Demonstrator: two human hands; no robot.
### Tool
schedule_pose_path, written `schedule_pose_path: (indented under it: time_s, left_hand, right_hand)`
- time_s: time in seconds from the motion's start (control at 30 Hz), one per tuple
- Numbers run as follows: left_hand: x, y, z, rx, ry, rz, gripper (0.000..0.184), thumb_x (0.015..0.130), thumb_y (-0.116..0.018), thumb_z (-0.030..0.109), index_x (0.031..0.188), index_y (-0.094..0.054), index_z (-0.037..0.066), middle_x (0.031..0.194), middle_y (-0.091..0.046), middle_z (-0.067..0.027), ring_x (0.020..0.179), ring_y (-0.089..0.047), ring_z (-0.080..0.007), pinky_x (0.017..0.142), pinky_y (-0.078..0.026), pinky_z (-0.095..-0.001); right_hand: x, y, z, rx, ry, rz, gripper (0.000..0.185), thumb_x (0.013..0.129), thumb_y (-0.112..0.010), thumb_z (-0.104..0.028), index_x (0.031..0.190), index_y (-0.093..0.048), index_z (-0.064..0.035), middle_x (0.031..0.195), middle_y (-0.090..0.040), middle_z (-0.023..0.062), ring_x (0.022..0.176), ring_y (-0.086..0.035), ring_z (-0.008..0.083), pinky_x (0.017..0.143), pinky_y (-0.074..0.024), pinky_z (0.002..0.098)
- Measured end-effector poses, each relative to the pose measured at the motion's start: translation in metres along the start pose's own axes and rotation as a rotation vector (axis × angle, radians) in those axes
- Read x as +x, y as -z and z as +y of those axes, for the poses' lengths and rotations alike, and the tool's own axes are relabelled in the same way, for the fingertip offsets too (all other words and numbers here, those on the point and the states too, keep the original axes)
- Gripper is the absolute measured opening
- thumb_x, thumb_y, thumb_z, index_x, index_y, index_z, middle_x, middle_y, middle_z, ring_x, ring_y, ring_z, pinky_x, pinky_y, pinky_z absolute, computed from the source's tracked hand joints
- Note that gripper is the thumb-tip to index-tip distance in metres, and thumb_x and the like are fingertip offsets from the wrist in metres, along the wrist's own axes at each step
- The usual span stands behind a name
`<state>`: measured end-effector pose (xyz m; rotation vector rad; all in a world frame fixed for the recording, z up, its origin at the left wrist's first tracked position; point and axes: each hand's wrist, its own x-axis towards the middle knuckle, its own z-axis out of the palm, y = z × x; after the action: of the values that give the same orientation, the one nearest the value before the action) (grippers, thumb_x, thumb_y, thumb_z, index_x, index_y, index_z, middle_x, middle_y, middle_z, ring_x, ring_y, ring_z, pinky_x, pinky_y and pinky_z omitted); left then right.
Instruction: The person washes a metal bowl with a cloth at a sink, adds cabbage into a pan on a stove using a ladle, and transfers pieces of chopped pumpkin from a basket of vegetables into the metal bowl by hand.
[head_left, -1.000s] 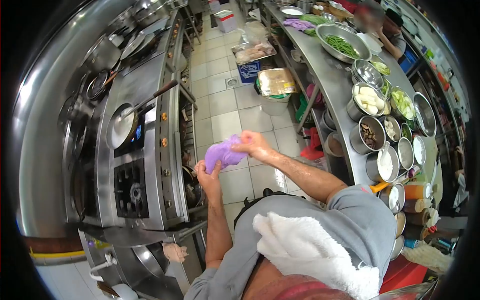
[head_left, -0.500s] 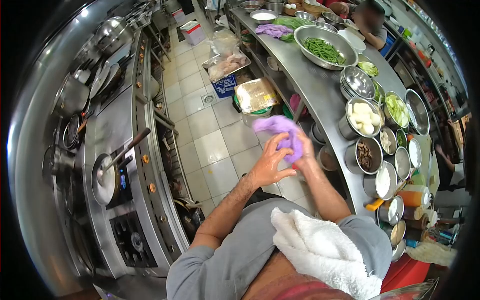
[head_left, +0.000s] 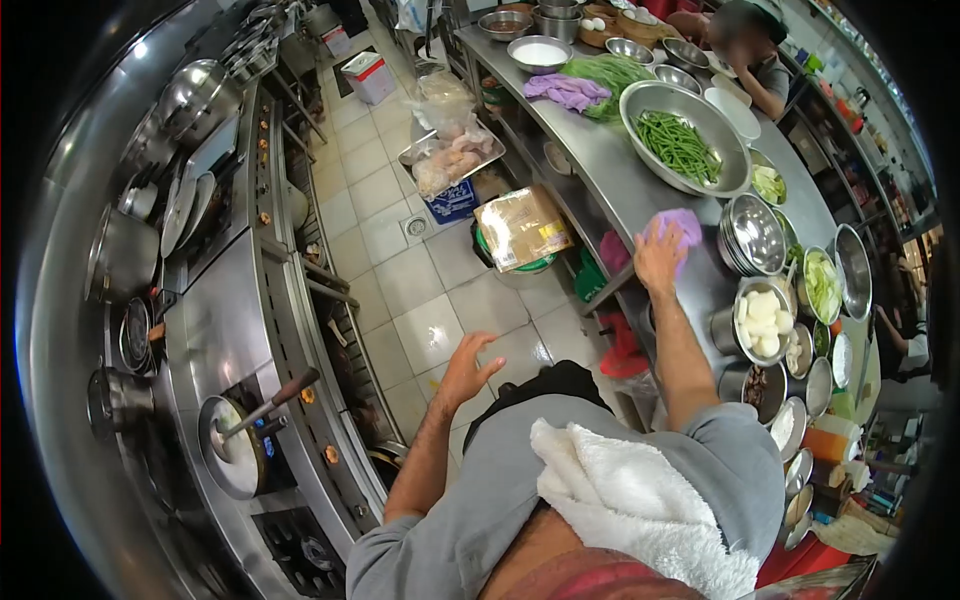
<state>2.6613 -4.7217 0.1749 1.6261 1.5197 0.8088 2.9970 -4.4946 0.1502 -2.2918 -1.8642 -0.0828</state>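
Note:
My right hand (head_left: 657, 260) is on the steel counter (head_left: 600, 130) with a purple cloth (head_left: 684, 229) under its fingers, near the counter's edge. The cloth is bunched and partly hidden by the hand. Above the tiled floor, my left hand (head_left: 470, 370) is held in the air with its fingers apart and nothing in it. Close to the right hand are a large steel bowl of green beans (head_left: 675, 145) and a stack of steel bowls (head_left: 752, 232). A second purple cloth (head_left: 568, 92) lies farther up the counter beside leafy greens (head_left: 606, 86).
A pan (head_left: 232, 455) with a ladle in it sits on the stove at left. Pots of peeled white pieces (head_left: 763, 322) and other ingredients line the counter's right side. A cardboard box (head_left: 522, 228) and a tray of raw meat (head_left: 455, 158) stand low on the floor. Another person is across the counter.
The purple cloth has gone from between both hands to the counter, under my right hand. My left hand has come away from it, back and to the left.

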Motion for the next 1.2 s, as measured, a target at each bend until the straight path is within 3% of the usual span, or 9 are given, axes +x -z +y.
schedule_pose_path:
  time_s: [0.27,0.43,0.5,0.73,0.83,0.97,1.1,1.17,1.2]
  left_hand:
    - [0.014,-0.004,-0.107,-0.153,0.341,0.16,0.043,0.074,-0.069,0.026,0.107,-0.053,0.003,0.104,-0.053,-0.012,0.089,-0.055,-0.0233,0.078,-0.045,-0.0324]
    - [-0.057,-0.029,-0.226,-0.297,0.743,0.632,0.041,0.075,-0.067,0.028,0.105,-0.056,0.002,0.09,-0.061,-0.0094,0.082,-0.058,-0.0189,0.069,-0.047,-0.0322]
    - [-0.09,-0.032,-0.205,-0.576,1.095,0.77,0.036,0.075,-0.065,0.027,0.101,-0.057,0.003,0.088,-0.06,-0.0071,0.076,-0.057,-0.0169,0.059,-0.046,-0.0318]
    - [-0.168,-0.104,-0.188,-0.734,1.59,0.834,0.032,0.077,-0.06,0.024,0.102,-0.055,0.006,0.086,-0.059,-0.0052,0.064,-0.055,-0.0182,0.043,-0.039,-0.029]
    - [-0.161,-0.125,-0.186,-0.715,1.425,0.95,0.03,0.075,-0.062,0.025,0.095,-0.057,0.004,0.083,-0.06,-0.0062,0.064,-0.057,-0.0184,0.044,-0.041,-0.0304]
    - [-0.139,-0.126,-0.177,-0.451,1.342,0.903,0.035,0.072,-0.064,0.028,0.092,-0.06,0.0,0.08,-0.063,-0.0108,0.071,-0.06,-0.0204,0.067,-0.048,-0.0325]
    - [-0.151,-0.147,-0.184,-0.348,1.298,1.095,0.036,0.073,-0.065,0.029,0.094,-0.059,0.0,0.081,-0.062,-0.0092,0.072,-0.059,-0.0175,0.067,-0.047,-0.0292]
    - [-0.155,-0.153,-0.175,-0.339,1.298,1.143,0.036,0.073,-0.065,0.029,0.092,-0.058,0.0,0.078,-0.061,-0.0076,0.065,-0.058,-0.0137,0.062,-0.048,-0.0277]
    - [-0.158,-0.16,-0.172,-0.347,1.305,1.172,0.036,0.073,-0.065,0.029,0.092,-0.058,0.0,0.078,-0.061,-0.0076,0.065,-0.058,-0.0137,0.062,-0.048,-0.0277]
  right_hand:
    - [0.107,-0.024,-0.023,0.173,0.526,-0.084,0.053,0.086,-0.045,-0.036,0.131,-0.035,-0.0119,0.139,-0.023,0.0186,0.129,-0.019,0.0354,0.1,-0.0149,0.0578]
    - [0.094,0.006,-0.054,-0.01,0.461,-0.12,0.046,0.083,-0.05,-0.028,0.125,-0.043,-0.0104,0.136,-0.03,0.0162,0.127,-0.025,0.034,0.099,-0.0199,0.0559]
    - [0.104,0.014,-0.09,-0.162,0.421,-0.097,0.044,0.082,-0.051,-0.024,0.123,-0.046,-0.0097,0.134,-0.034,0.0152,0.125,-0.028,0.034,0.098,-0.0222,0.0552]
    - [0.256,-0.023,-0.197,0.27,0.643,0.089,0.037,0.078,-0.053,-0.016,0.112,-0.05,-0.0012,0.111,-0.05,0.0209,0.102,-0.047,0.0366,0.087,-0.0372,0.0441]
    - [0.351,-0.097,-0.208,0.396,0.837,0.234,0.045,0.079,-0.054,-0.017,0.118,-0.045,0.003,0.12,-0.047,0.0214,0.112,-0.043,0.0355,0.096,-0.0329,0.0404]
    - [0.415,-0.138,-0.247,0.275,0.796,-0.084,0.072,0.073,-0.066,-0.031,0.127,-0.035,0.0045,0.13,-0.039,0.0212,0.12,-0.037,0.0338,0.102,-0.0285,0.0366]
    - [0.422,-0.157,-0.246,0.225,0.602,-0.038,0.049,0.076,-0.048,-0.02,0.12,-0.044,0.0003,0.116,-0.05,0.0251,0.107,-0.049,0.0385,0.092,-0.0378,0.0438]
    - [0.463,-0.199,-0.235,0.373,0.6,0.37,0.033,0.076,-0.049,-0.017,0.101,-0.051,0.0052,0.086,-0.059,0.0262,0.078,-0.057,0.0417,0.066,-0.0456,0.0472]
    - [0.409,-0.129,-0.25,0.548,0.328,0.312,0.032,0.075,-0.047,-0.016,0.097,-0.052,0.0069,0.083,-0.058,0.0272,0.073,-0.057,0.0422,0.064,-0.0444,0.0497]
